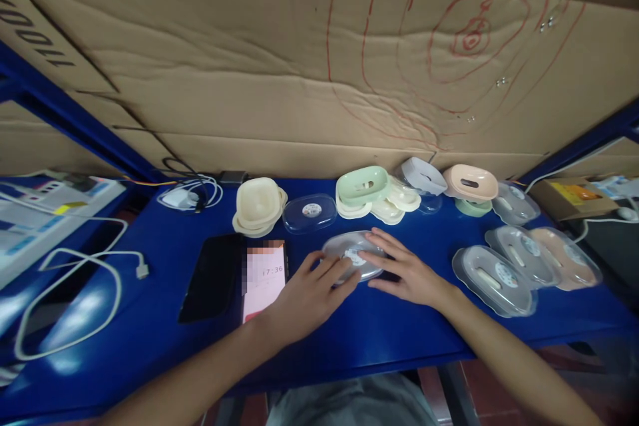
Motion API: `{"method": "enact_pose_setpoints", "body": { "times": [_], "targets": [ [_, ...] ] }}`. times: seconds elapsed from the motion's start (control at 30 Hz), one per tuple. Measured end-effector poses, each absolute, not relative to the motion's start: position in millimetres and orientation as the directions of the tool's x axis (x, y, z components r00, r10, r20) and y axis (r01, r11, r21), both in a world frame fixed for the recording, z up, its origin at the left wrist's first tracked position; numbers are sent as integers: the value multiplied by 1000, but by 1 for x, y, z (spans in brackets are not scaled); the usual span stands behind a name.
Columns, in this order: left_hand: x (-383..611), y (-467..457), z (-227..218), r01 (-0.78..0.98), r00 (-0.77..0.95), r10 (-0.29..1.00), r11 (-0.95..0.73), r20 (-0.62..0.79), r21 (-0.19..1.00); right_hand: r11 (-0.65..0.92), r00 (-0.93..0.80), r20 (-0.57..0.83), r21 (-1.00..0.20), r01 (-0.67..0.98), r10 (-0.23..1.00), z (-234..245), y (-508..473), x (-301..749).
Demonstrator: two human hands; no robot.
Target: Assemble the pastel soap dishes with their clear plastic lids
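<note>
An oval soap dish with a clear plastic lid (355,254) lies on the blue table in front of me; a round white sticker shows on its lid. My left hand (322,289) is over the dish's left side, fingers bent onto the lid and thumb along the near edge. From the right, my right hand (410,274) reaches it with fingers spread, touching the lid and its right edge. The base under the lid is mostly hidden. Just behind lies a loose clear lid (310,212), also with a sticker.
Cream trays (258,206), a green dish (363,185), a grey dish (423,176) and a peach dish (470,182) line the back. Several lidded dishes (494,279) sit right. A black phone (210,279), a lit phone (264,276) and a white cable (117,279) lie left. Cardboard (249,46) stands behind.
</note>
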State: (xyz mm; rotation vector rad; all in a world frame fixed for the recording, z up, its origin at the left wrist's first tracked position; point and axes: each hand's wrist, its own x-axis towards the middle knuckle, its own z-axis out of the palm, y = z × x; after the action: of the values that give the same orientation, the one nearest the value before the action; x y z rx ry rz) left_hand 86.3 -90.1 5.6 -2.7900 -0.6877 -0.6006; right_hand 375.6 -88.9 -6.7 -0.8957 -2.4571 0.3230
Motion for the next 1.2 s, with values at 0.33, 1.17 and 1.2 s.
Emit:
{"method": "enact_pose_setpoints", "body": {
  "times": [0.33, 1.17, 1.2],
  "targets": [
    [83, -75, 4, 508, 675, 499, -849, 543, 148, 712, -616, 358, -369, 597, 702, -11, -84, 378],
    [76, -71, 7, 498, 745, 486, -861, 457, 104, 664, -598, 296, -421, 618, 745, -14, -86, 369],
    [75, -70, 7, 502, 730, 496, -856, 470, 125, 670, -596, 312, -417, 614, 740, -14, -85, 370]
  ]
}}
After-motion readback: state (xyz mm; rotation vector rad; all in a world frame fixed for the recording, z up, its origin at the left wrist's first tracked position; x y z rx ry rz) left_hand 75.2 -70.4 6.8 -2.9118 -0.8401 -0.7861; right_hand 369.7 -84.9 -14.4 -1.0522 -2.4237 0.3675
